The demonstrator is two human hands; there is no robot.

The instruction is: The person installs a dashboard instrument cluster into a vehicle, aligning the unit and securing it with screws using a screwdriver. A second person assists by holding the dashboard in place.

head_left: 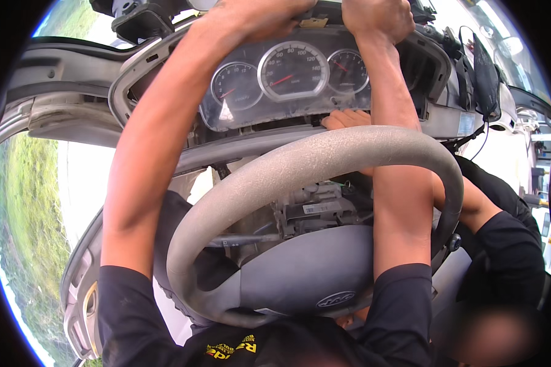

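Both my arms reach forward over the steering wheel (275, 162) to the top of the instrument cluster (291, 82), which has several round gauges behind a scuffed clear cover. My left hand (266, 18) is closed at the cluster's upper edge, partly cut off by the picture's top. My right hand (379, 18) is curled like a fist at that same edge, farther right. What either one grips is hidden. Another person's hand (347, 119) touches the cluster's lower edge, beside my right forearm. A pale torn scrap (313, 23) lies between my hands.
The steering column's inner parts (318, 208) lie exposed behind the wheel, with a stalk (242, 240) at their left. A co-worker's dark sleeve (511, 244) comes in from the right. Black straps and a pouch (487, 73) hang by the dashboard's right end. An open door (82, 293) stands left.
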